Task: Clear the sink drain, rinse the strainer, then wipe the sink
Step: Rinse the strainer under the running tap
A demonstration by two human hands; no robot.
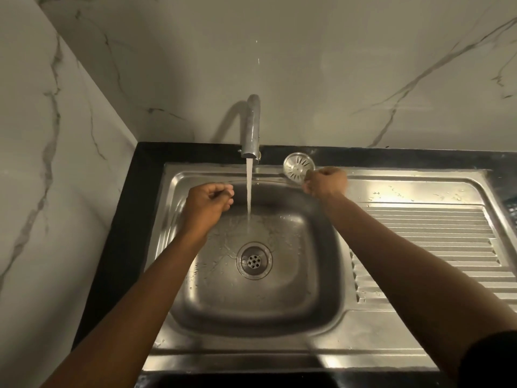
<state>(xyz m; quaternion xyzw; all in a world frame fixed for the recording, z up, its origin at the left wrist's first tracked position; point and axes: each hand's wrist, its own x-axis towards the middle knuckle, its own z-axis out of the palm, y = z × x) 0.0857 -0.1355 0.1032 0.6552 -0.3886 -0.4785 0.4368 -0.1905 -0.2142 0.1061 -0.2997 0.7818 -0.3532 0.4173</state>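
The steel sink point(195, 292) has its drain point(254, 260) uncovered, with the holed cup showing. Water runs from the tap point(251, 130) into the basin just behind the drain. The round slotted strainer point(297, 165) is at the sink's back rim, right of the tap, tilted toward me. My right hand point(326, 182) is curled at the strainer's lower right edge and pinches it. My left hand point(208, 199) hovers over the basin just left of the water stream, fingers curled, holding nothing I can see.
A ribbed steel drainboard point(430, 242) lies right of the basin, with water drops at its back. A black counter point(126, 219) frames the sink. Marble walls point(70, 135) close in on the left and behind. A dark basket edge point(511, 208) shows at far right.
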